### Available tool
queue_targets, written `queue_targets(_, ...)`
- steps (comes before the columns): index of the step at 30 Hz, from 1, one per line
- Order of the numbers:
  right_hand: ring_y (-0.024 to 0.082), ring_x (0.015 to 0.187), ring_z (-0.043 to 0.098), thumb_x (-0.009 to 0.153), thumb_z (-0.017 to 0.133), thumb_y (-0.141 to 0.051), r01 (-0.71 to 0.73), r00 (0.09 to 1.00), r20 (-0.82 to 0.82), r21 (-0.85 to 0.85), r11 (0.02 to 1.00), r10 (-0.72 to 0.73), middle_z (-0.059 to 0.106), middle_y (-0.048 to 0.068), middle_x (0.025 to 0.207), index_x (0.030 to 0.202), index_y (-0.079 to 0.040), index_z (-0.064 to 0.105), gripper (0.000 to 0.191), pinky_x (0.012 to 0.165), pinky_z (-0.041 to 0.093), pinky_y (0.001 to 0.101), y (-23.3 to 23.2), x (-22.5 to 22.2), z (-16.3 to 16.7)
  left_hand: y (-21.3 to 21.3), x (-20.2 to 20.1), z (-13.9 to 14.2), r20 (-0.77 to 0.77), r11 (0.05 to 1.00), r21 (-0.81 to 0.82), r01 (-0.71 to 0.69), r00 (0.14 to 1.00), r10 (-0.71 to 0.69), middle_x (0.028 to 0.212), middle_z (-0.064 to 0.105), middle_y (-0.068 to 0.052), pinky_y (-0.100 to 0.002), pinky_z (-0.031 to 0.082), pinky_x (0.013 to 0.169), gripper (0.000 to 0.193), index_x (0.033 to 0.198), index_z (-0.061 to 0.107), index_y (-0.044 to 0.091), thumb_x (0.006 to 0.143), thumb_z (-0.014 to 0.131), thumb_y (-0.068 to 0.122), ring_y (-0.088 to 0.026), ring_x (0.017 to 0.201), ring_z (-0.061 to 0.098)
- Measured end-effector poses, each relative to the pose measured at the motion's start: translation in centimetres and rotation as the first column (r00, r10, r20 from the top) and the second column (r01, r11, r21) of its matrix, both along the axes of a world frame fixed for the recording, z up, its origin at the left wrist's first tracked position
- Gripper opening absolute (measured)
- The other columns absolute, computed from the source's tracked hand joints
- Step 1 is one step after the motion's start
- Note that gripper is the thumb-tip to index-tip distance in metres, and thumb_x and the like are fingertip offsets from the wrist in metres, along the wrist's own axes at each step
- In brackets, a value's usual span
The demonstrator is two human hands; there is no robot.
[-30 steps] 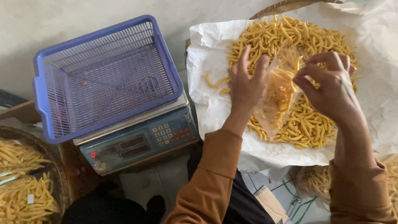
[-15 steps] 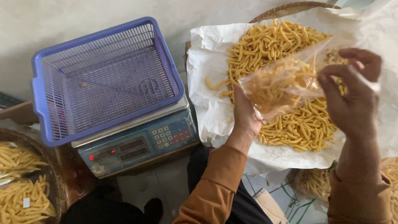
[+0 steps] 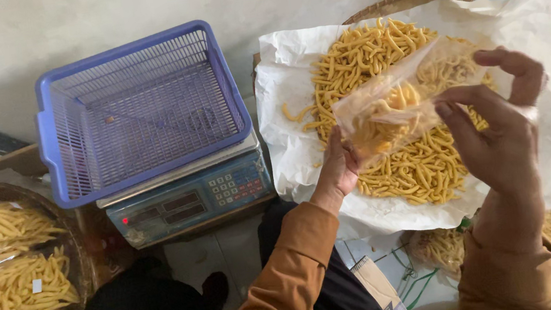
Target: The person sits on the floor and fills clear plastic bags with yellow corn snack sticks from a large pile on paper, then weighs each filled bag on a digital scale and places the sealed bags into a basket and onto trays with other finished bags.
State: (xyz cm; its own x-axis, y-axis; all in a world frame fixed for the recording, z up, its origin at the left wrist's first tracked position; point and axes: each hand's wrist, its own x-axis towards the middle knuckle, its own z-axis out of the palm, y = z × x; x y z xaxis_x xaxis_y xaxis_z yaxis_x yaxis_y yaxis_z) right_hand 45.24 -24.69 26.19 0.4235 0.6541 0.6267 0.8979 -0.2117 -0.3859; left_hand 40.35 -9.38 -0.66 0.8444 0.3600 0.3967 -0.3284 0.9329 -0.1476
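Held above the snack pile [image 3: 395, 161], the thin clear bag [image 3: 398, 101] looks light, floppy and slippery, pinched at its mouth by the right hand [image 3: 496, 128], left hand [image 3: 340, 168] cupping its bottom.

Clear glossy plastic bag [image 3: 402, 101]; matt plastic basket [image 3: 137, 112].
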Motion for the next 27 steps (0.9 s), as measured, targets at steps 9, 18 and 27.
queue_targets(9, 0.026, 0.145, 0.044, 0.097, 0.083, -0.007, -0.139, 0.988, -0.065, 0.014, 0.990, 0.139, 0.047, 0.013, 0.149, 0.105, -0.010, 0.076, 0.011, 0.120, 0.038, 0.0396, 0.8, -0.8, 0.1, 0.2, -1.3, 0.7, -0.462, 0.992, -0.028, 0.125, 0.878, -0.124, 0.133, 0.067, -0.007, -0.040, 0.060, 0.094, 0.062, 0.139, 0.059, 0.014, 0.097, 0.061, 0.060, -0.026, 0.119, 0.067)
queue_targets(18, 0.018, 0.131, 0.052, 0.102, 0.073, -0.036, 0.054, 0.630, -0.600, 0.667, 0.743, 0.493, 0.052, 0.003, 0.141, 0.129, -0.018, 0.061, 0.034, 0.111, 0.048, 0.0399, -1.7, 6.9, -7.3, 2.7, -1.6, -1.0, -0.334, 0.986, -0.051, 0.156, 0.928, -0.164, 0.136, 0.069, -0.007, -0.040, 0.057, 0.098, 0.043, 0.139, 0.063, 0.015, 0.112, 0.062, 0.049, -0.026, 0.122, 0.065)
queue_targets(27, 0.050, 0.140, 0.030, 0.068, 0.087, -0.050, 0.230, 0.738, -0.471, -0.497, 0.837, -0.483, 0.028, 0.033, 0.152, 0.156, -0.019, 0.030, 0.110, 0.107, 0.036, 0.0636, 7.3, 6.4, -24.1, 4.8, -3.0, -0.2, -0.437, 0.994, 0.097, 0.047, 0.899, 0.000, 0.141, 0.064, -0.005, -0.039, 0.053, 0.105, 0.080, 0.148, 0.053, 0.012, 0.090, 0.064, 0.065, -0.025, 0.128, 0.061)
